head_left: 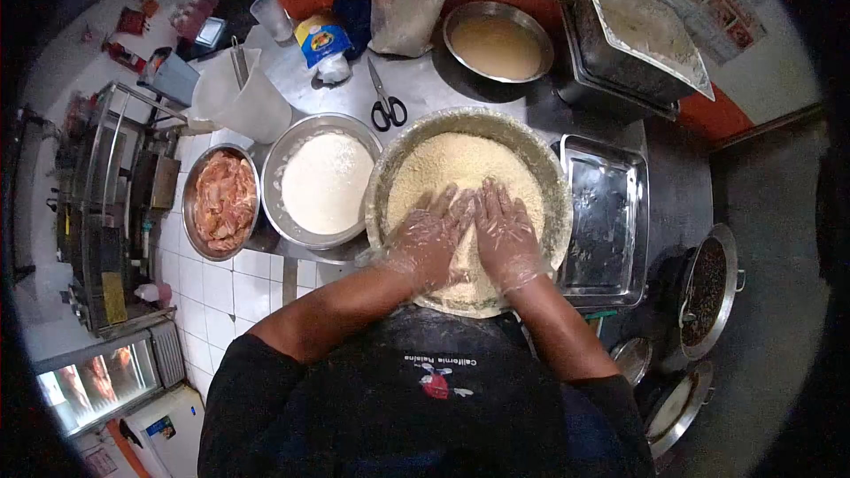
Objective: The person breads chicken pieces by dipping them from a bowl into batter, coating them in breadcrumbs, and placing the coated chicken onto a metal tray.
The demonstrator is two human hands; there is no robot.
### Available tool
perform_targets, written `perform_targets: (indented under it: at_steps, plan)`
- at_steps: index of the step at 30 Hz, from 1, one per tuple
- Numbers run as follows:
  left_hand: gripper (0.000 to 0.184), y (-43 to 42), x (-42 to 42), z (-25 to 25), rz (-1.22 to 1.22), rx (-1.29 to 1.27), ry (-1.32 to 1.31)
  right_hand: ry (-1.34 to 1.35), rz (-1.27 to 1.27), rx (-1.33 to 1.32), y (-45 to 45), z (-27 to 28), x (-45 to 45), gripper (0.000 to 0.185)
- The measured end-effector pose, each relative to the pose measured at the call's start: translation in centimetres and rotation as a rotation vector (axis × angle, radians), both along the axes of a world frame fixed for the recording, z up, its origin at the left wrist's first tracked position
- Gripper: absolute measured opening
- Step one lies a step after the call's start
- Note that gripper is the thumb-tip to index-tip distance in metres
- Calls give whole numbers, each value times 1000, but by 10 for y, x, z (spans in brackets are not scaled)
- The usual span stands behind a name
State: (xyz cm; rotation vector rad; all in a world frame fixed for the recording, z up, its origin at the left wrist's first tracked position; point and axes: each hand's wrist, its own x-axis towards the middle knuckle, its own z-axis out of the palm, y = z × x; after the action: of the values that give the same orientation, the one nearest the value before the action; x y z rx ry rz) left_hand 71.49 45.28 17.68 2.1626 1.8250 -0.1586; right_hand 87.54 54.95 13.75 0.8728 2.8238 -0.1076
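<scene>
"Crumbs (496,155) look like the centre of the work; where are they, and how do the hands sit?"

"They fill much of the large basin (376,199), at the near edge of the table. The left hand (432,243) and right hand (505,243) rest side by side on them, palms down, in clear gloves. The fingers on both are stretched out nearly straight, gripping nothing that I can make out."

"Anything under the palms?"

"I cannot tell; the hands hide that part."

"What seems done, then?"

"Setting out, I'd judge. Raw-looking meat (223,199) lies in the steel bowl at left. A wider bowl of something white (326,181), powder or batter, stands between it and the basin, and a metal tray (606,212) sits just to the right."

"And left to do?"

"Most of the meat, by my reading: it is heaped in its bowl with no crumb coat that I can see, and the tray shows its shiny base. I'd call this an early stage, though whatever may be buried in the crumbs is out of sight."
</scene>
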Motion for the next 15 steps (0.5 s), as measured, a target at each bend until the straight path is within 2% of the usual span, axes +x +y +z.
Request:
perform_targets:
  at_steps: [1, 3, 5, 8, 9, 11, 13, 15]
  plan:
    - [104, 6, -1, -1, 10, -9, 10, -5, -1, -11, 5, 8, -7, 55]
    - [105, 9, 1, 6, 15, -11, 22, -147, -42, -194, 22, 27, -22, 55]
    - [106, 11, 3, 23, 95, -62, 51, -175, 21, -136, 27, 35, -21, 54]
    - [106, 9, -5, 13, 82, -126, 98, -354, 151, -302, 18, 75, -26, 55]
    - [105, 5, -5, 6, 64, -125, 95, -362, 154, -322, 10, 65, -26, 55]
    - [105, 14, -6, 9, 86, -127, 88, -162, 80, -232, -3, 42, -24, 55]
    - [105, 22, -11, 12, 98, -196, 45, -158, 85, -184, 2, 51, -39, 49]
    - [107, 26, -14, 27, 67, -250, 67, -502, 86, -405, 17, 79, -60, 42]
